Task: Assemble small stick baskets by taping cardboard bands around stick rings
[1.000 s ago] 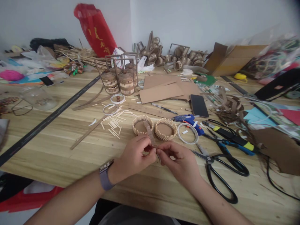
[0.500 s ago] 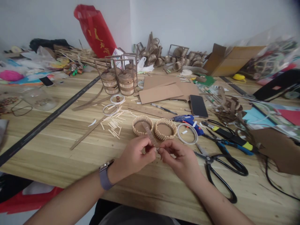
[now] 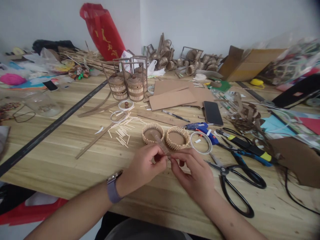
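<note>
Head view: cardboard strip (image 3: 160,144) in pinch of left hand (image 3: 143,168) and right hand (image 3: 193,175).

Left hand (image 3: 143,168), right hand (image 3: 193,175) meet at centre; thumb and forefinger tips pinched; each grip closed.

The cardboard strip (image 3: 159,143) is brown; rings (image 3: 153,132) tan, ribbed (pale stick pattern); scissors (image 3: 237,188) black; glue gun (image 3: 200,127) blue; bag (image 3: 103,31) red, gold lettering; table (image 3: 75,166) light wood grain.
</note>
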A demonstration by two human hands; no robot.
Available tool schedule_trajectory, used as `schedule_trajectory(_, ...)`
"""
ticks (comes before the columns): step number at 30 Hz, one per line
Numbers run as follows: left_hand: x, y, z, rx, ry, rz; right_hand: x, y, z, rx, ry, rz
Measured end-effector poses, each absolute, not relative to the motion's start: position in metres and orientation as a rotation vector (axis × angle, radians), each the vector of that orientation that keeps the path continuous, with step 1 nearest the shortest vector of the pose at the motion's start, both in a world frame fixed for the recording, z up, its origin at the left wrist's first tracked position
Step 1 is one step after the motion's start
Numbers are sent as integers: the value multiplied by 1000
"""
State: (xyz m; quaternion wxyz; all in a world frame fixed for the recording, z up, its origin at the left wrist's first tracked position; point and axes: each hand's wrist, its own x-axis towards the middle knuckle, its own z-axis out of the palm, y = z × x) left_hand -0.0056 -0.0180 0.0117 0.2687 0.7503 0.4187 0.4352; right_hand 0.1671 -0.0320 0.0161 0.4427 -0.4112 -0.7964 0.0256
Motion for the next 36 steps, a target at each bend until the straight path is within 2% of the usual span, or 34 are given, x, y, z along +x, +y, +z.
schedule_trajectory(24, -6, -17, 9, 2176, 1113, 1114, 167, -26, 14, -1044, -2016, 240)
schedule_trajectory(36, -6, -16, 11, 2121, 1081, 1153, 167, -26, 18, -1077, -1931, 457)
